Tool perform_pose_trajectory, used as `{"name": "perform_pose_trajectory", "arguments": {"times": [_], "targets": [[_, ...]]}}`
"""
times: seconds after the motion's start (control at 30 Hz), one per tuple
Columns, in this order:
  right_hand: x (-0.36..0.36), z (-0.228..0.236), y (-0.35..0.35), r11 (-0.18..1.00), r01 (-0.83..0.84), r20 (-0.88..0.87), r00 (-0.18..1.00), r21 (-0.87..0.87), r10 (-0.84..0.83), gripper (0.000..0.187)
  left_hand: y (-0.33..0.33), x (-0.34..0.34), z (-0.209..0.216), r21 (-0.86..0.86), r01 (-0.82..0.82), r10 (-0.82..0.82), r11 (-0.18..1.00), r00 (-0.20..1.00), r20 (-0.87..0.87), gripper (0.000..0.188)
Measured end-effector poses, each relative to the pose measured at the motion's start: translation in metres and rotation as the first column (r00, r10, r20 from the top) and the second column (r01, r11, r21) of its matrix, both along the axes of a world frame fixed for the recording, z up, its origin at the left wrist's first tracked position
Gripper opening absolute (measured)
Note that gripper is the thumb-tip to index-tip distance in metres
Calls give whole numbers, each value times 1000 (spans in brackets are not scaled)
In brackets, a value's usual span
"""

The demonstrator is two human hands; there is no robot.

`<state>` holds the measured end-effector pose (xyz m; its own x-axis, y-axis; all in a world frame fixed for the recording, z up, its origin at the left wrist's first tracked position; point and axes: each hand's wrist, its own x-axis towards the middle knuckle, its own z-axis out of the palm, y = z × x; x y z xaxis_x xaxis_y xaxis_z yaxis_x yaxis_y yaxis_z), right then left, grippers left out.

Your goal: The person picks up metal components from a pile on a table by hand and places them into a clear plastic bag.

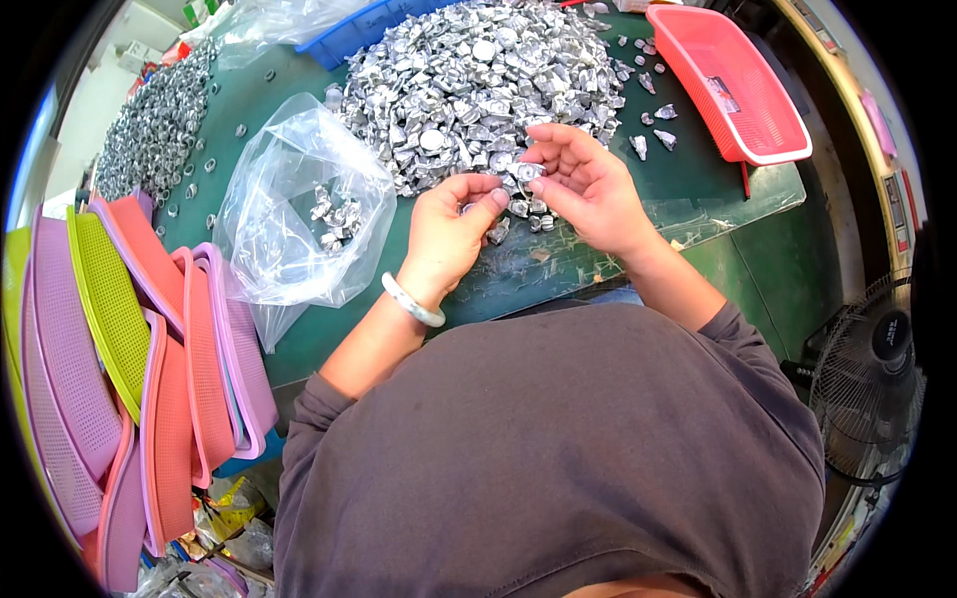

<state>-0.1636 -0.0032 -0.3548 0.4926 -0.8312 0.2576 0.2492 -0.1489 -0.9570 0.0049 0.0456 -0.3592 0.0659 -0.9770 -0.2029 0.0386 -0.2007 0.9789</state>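
Between the thumb and fingers of my right hand is a small silver metal part with a round middle. My left hand, with a pale bangle on its wrist, is closed in a pinch just left of that part. What its fingertips hold is too small to make out. Both hands are over the near edge of a large heap of silver metal parts. A few loose small metal pieces lie on the table between the hands. Left of my left hand, a clear plastic bag holds several silver parts.
The green table carries a pile of small metal rings at far left and a pink basket at right. A blue tray sits behind the heap. Stacked colored baskets stand left; a black fan stands right.
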Motion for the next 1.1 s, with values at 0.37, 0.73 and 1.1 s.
{"name": "perform_pose_trajectory", "arguments": {"times": [0.37,0.73,1.1], "targets": [[-2,5,2,988,-75,34,997,134,72,38,3,3,12,-14,39,-41,999,966,-256,12],[-1,4,4,994,-110,26,994,-12,110,40,8,0,30,72,63,-42,995,966,-254,13],[-1,7,6,996,-90,25,996,18,89,39,6,4,24,172,84,-25,982,946,-323,16]]}}
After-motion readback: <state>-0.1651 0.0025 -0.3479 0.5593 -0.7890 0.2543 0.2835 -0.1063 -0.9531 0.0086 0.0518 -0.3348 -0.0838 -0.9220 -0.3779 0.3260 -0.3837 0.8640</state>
